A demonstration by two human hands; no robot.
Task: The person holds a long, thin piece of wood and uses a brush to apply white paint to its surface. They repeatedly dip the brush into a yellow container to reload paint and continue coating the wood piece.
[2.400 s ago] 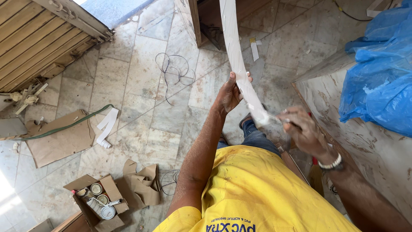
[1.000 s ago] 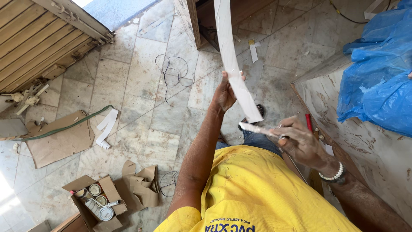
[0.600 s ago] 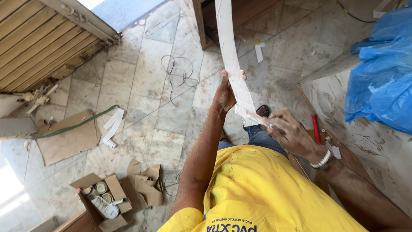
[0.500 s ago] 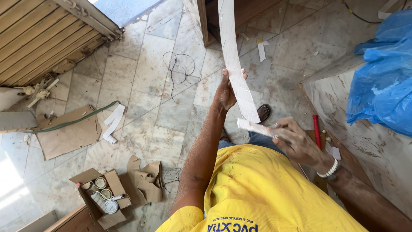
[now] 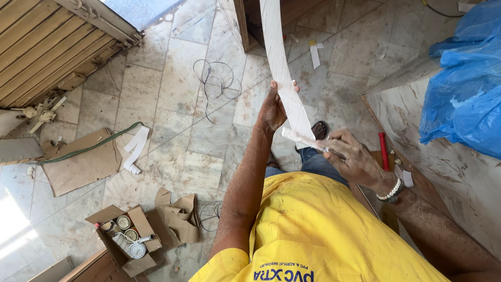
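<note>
A long, curved white strip (image 5: 279,62) reaches from the top of the view down to my hands. My left hand (image 5: 274,107) grips the strip from its left edge, a little above its lower end. My right hand (image 5: 352,156) is shut on a small white stick-like tool (image 5: 300,137) whose tip rests against the strip's lower end. Below the hands I see my yellow shirt (image 5: 318,230) and blue jeans.
A marble-patterned slab (image 5: 443,151) with a blue plastic sheet (image 5: 464,89) lies at right, a red tool (image 5: 383,151) at its edge. On the tiled floor lie a wire coil (image 5: 214,81), cardboard pieces (image 5: 78,167) and an open box of tins (image 5: 125,237).
My right hand drew back from the strip's lower end with the small tool, then brought it up against that end again. My left hand kept its grip on the strip.
</note>
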